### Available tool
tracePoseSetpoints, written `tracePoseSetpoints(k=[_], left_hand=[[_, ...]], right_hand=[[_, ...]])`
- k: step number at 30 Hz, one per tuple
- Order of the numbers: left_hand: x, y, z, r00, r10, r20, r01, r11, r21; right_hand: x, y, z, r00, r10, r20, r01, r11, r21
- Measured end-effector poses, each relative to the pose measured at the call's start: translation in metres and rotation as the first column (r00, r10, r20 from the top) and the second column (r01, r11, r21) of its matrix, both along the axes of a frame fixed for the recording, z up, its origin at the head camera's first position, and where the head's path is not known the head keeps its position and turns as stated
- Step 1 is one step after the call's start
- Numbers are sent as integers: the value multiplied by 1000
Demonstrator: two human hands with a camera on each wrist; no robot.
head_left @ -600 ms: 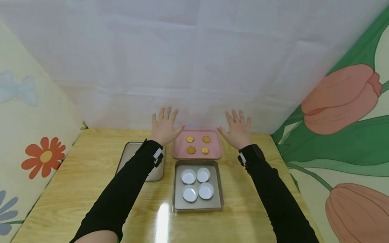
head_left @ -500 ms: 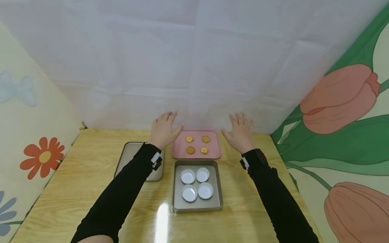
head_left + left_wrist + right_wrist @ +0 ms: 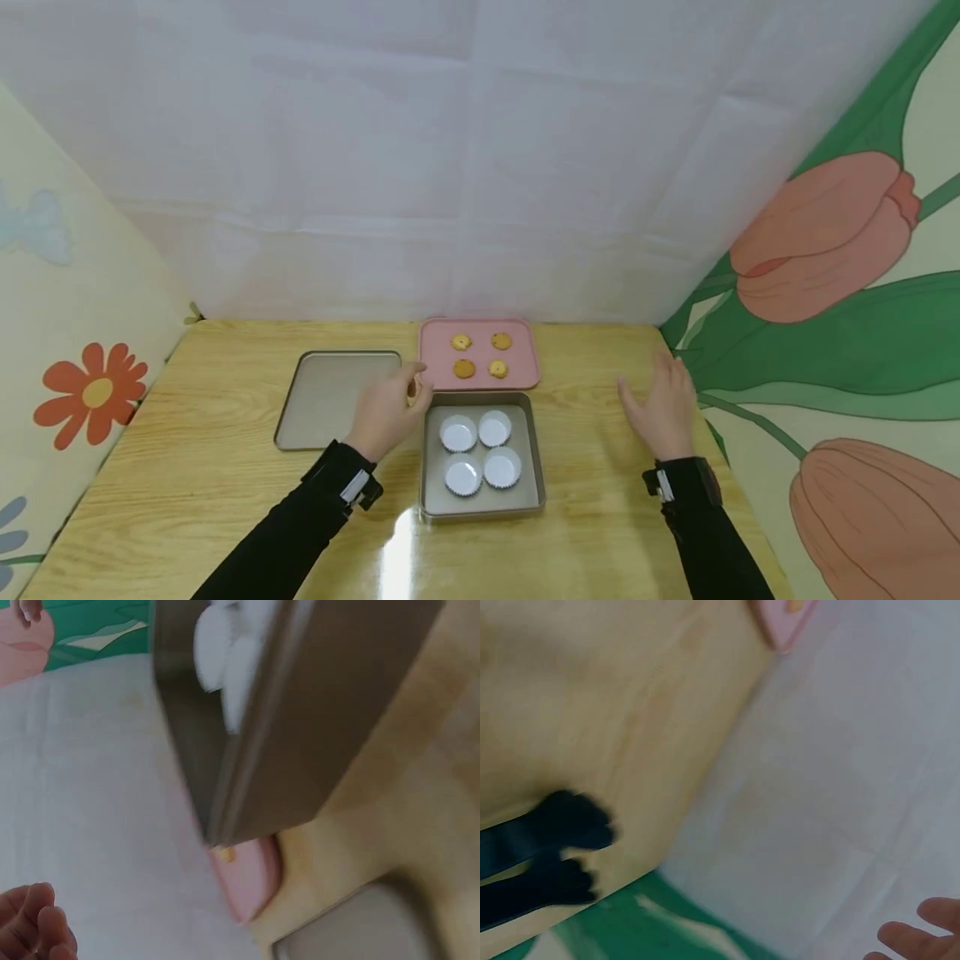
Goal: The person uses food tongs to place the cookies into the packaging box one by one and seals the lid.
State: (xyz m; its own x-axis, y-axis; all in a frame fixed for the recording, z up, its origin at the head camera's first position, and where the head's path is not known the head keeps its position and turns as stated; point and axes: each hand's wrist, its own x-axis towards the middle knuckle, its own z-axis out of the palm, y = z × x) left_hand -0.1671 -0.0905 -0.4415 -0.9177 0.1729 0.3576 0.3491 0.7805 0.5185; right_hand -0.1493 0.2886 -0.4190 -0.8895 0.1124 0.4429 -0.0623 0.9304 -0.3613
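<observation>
My left hand [image 3: 386, 412] hovers by the left back corner of a deep square baking pan [image 3: 483, 510], fingers loosely curled and holding nothing. Inside that pan stand several white fluted baking cups [image 3: 462, 474]. Just behind it lies a pink tray [image 3: 480, 354] bearing several cookies [image 3: 464, 368]. A flat metal tray [image 3: 330, 400] is partly covered by the left hand in the head view. Over the table's right side my right hand [image 3: 663, 408] is held with relaxed, extended fingers, touching nothing visible; its fingertips [image 3: 907, 939] show in the right wrist view.
In the right wrist view, a dark two-armed tool [image 3: 562, 817] with rounded, lobed ends lies on the wooden table [image 3: 585, 467]; its kind is unclear. A white cloth [image 3: 450, 167] hangs behind the table. Flower-printed walls [image 3: 862, 358] stand at both sides.
Both hands have drawn back from the rear cloth toward the person. The right hand moved outward to the right; the left hand's fingers have curled. The trays and pan stay in place.
</observation>
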Motion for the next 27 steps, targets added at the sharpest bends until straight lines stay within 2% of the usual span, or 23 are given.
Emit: tracePoseSetpoints(k=[4, 7, 10, 13, 16, 19, 23, 25, 27], left_hand=[[13, 0, -21, 995, 56, 81, -56, 998, -4], [21, 2, -32, 983, 100, 153, -102, 995, 6], [29, 5, -44, 965, 138, 223, -140, 990, -7], [40, 7, -56, 938, 167, 302, -168, 985, -22], [51, 9, -67, 911, 186, 369, -182, 982, -47], [59, 12, -75, 890, 188, 416, -179, 982, -61], [61, 20, -82, 886, 186, 424, -181, 982, -51], [59, 24, -84, 888, 193, 416, -187, 981, -56], [58, 26, -84, 892, 195, 409, -188, 981, -57]], right_hand=[[16, 20, -15, 994, -99, 40, 100, 995, -19], [26, 31, -24, 984, -163, 72, 166, 985, -38], [36, 42, -35, 969, -220, 112, 225, 974, -39], [48, 51, -52, 946, -273, 173, 278, 961, -6], [60, 61, -70, 907, -309, 287, 317, 948, 17], [70, 70, -85, 844, -322, 428, 330, 942, 58], [76, 78, -94, 759, -311, 572, 331, 941, 73], [76, 80, -95, 732, -302, 611, 343, 938, 52], [75, 80, -94, 720, -297, 627, 352, 935, 40]])
